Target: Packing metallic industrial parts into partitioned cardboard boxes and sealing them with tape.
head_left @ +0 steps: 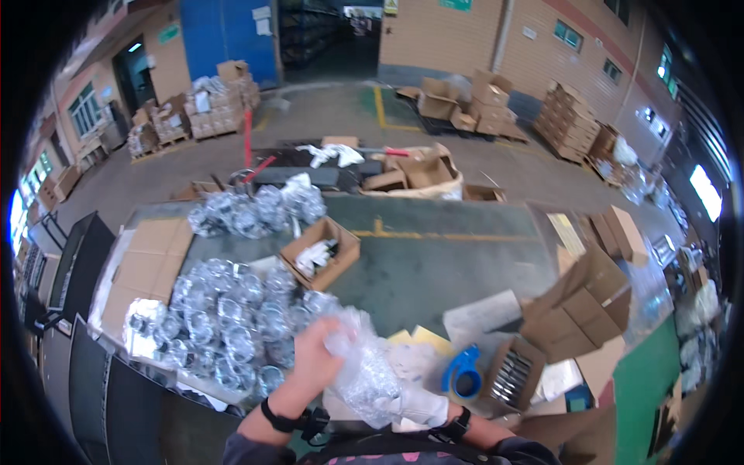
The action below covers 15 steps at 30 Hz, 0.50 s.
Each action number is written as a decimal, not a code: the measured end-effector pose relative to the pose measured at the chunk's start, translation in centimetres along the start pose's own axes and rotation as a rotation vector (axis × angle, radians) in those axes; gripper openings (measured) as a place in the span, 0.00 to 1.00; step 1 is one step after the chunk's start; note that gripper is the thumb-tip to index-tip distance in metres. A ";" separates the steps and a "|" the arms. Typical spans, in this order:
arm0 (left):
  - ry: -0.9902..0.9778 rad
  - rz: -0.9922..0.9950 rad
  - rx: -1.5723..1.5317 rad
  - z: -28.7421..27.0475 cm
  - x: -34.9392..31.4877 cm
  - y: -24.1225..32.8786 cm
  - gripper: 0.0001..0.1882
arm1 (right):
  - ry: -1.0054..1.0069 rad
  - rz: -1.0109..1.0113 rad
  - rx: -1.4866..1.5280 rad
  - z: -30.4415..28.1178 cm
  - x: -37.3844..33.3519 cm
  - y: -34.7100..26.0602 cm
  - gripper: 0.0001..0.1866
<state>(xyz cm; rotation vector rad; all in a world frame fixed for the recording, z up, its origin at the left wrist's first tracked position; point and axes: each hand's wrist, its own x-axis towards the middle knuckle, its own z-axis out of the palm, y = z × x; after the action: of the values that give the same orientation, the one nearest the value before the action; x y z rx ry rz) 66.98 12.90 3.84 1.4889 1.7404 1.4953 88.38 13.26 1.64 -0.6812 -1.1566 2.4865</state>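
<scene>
Low in the middle of the head view, a bundle of clear bubble wrap [358, 364] is between my two hands. My bare left hand [316, 353] has its fingers closed round its upper left side. Around the lower right end is my right hand [418, 404], in a white glove, its fingers partly hidden by the plastic. Whatever lies inside the wrap cannot be made out. Just to the left, many clear wrapped round pieces [232, 314] cover the table. A blue tape dispenser [463, 372] stands right of my right hand, beside a small carton of metal parts [514, 375].
An open carton [341, 267] holding white material sits mid-table. More wrapped pieces [256, 209] lie along the far edge. Flattened cardboard [147, 263] covers the left side. At right are a large open carton [581, 306] and a white roll [482, 316]. Stacked boxes stand beyond.
</scene>
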 end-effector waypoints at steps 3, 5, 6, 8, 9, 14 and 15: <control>-0.528 -0.194 0.220 -4.9 -4.3 -5.2 0.11 | 0.065 -0.092 -0.553 -0.1 3.5 -2.8 0.20; -0.484 -0.645 -0.650 -6.2 -7.5 -4.0 0.14 | 0.270 -0.237 -0.666 0.7 6.3 -4.4 0.20; -0.371 -0.975 -1.570 -6.4 -8.6 -3.0 0.18 | 0.356 -0.471 -0.730 2.2 7.7 -4.2 0.11; -0.320 -0.604 -1.665 -5.4 -8.7 -3.5 0.22 | 0.169 -0.517 -0.917 0.3 9.8 -1.6 0.14; -0.140 -0.528 -1.374 -3.8 -7.9 -3.5 0.20 | 0.061 -0.586 -1.086 -0.7 10.8 0.4 0.17; 0.235 0.276 0.542 0.8 -3.4 -3.8 0.18 | -0.261 -0.284 -0.374 1.1 10.0 -0.7 0.29; 0.259 0.240 0.559 0.9 -3.3 -2.7 0.18 | -0.167 -0.241 -0.219 2.1 10.0 -1.8 0.27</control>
<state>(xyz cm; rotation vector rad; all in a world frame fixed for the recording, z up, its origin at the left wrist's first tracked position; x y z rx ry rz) 67.65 10.79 0.13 1.8946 2.3451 1.4321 79.05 17.74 1.34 -0.3657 -1.4919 2.2693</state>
